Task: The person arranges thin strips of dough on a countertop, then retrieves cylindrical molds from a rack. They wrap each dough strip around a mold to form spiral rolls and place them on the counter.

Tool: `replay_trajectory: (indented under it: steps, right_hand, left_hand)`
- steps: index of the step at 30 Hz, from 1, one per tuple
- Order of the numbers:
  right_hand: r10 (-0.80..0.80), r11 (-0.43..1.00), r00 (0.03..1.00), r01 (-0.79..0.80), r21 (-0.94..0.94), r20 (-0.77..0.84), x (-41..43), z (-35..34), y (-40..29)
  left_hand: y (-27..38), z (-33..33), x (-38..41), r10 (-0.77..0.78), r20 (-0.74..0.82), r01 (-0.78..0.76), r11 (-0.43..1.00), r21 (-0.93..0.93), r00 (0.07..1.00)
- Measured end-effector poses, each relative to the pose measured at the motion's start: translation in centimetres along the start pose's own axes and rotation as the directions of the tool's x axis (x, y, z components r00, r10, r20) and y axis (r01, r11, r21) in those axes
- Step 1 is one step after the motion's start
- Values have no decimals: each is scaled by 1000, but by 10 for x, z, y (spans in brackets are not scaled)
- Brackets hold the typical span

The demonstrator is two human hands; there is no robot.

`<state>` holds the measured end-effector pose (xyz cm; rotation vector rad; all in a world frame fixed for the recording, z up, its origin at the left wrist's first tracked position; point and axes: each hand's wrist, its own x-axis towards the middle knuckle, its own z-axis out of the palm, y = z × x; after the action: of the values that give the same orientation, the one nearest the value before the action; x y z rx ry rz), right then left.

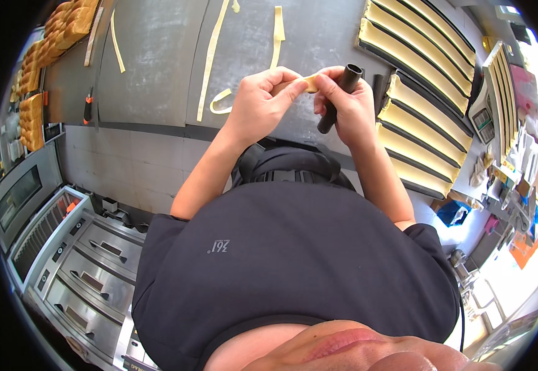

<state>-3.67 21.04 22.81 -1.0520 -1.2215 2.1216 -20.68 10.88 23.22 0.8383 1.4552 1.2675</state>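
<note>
My left hand (262, 102) pinches a short piece of pale yellow dough (310, 84) between thumb and fingers, above the grey worktop. On its other end, the thumb and finger of my right hand (350, 104) also hold the dough. A hollow black tube (328, 118) is gripped in my right hand too, tilted with its open end upward. Beyond my hands lie a flat dough strip (278, 32) and a longer strip (210, 60). A curled strip (220, 107) is close to my left wrist.
Black channelled trays with pale yellow lengths (424, 134) stand at the right, with a black tube (378, 88) beside them. An orange-and-black handled tool (88, 107) lies left. Bread loaves (31, 116) are at far left. A steel deck oven (95, 278) stands behind, left.
</note>
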Motion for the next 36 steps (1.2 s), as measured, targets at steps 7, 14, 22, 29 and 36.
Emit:
replay_trajectory:
  steps: [7,14,22,29,36]
  right_hand:
    - [138,990,982,-131,-59,127,-7,-8,-10]
    - [94,996,974,-91,-27,207,-20,-9,-11]
    - [30,996,991,-19,-89,130,-19,-6,-4]
    - [42,999,990,-45,17,137,-22,-6,-1]
    - [10,998,985,1,-64,170,-18,-7,6]
  left_hand:
    - [3,1,5,-15,127,7,998,63,992]
    - [-3,13,9,126,112,-120,991,-63,986]
    - [3,14,8,87,84,-93,993,70,993]
    - [-1,15,5,39,115,-36,999,-28,993]
    - [3,18,3,30,108,-34,999,34,994]
